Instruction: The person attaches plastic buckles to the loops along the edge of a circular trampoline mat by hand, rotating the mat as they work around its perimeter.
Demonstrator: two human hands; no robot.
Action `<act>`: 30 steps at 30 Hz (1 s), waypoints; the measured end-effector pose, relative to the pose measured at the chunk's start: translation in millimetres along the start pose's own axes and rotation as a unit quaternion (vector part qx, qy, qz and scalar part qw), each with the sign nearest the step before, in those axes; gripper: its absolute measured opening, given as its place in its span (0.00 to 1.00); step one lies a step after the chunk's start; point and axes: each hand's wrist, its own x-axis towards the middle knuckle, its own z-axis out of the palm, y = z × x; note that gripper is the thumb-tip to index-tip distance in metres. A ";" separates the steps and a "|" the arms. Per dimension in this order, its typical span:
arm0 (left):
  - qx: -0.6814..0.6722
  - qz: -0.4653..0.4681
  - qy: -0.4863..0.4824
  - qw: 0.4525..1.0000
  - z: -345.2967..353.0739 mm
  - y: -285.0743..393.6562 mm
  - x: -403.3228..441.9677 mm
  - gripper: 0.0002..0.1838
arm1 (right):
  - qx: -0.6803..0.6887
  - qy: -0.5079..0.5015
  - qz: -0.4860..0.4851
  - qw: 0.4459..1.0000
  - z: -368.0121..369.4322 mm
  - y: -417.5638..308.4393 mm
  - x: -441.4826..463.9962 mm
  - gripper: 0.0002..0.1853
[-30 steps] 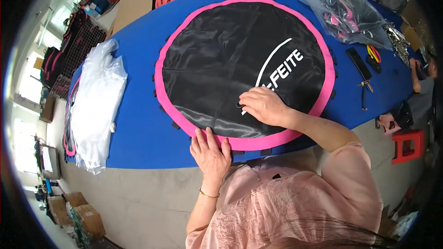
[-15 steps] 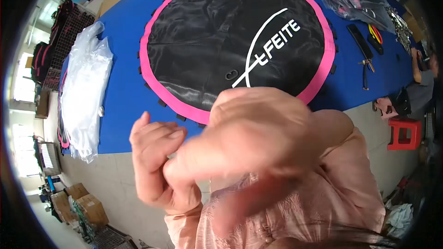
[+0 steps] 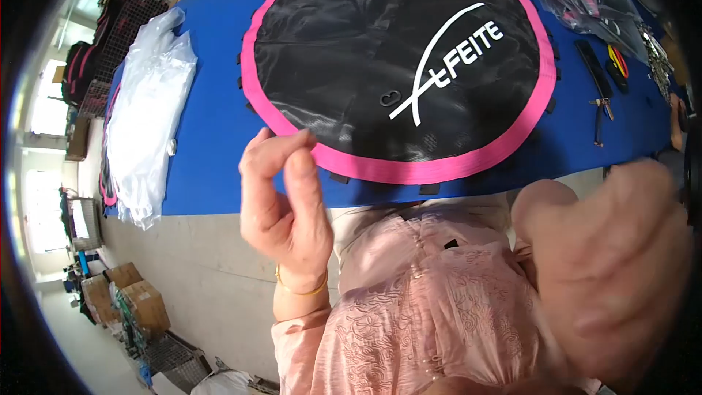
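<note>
A round black mat (image 3: 329, 51) with a pink border and white lettering lies on the blue table. A small black ring-like piece (image 3: 390, 98) rests on it beside the lettering. My left hand (image 3: 287, 197) is raised at the mat's near left edge, fingers curled and thumb and forefinger pinched together; anything between them is too small to make out. Close to the camera at the right, my right hand (image 3: 610, 256) is off the mat and smeared by motion, its fingers unclear.
Clear plastic bags (image 3: 150, 117) lie at the table's left. A bag with pink and black parts (image 3: 578, 0), a black tool (image 3: 593, 66), pliers (image 3: 600, 113) and metal pieces (image 3: 656, 58) are at the right. Another person's arm (image 3: 677, 121) shows at the far right edge.
Both hands have left the mat, came together in front of my body, then moved apart, the right one far to the right. The small black piece stays on the mat, now uncovered.
</note>
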 end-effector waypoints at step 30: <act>0.241 0.067 -0.259 0.933 131.7 -128.4 -10.7 0.08 | -0.254 -0.512 0.138 0.809 -97.9 46.3 -163.9 0.11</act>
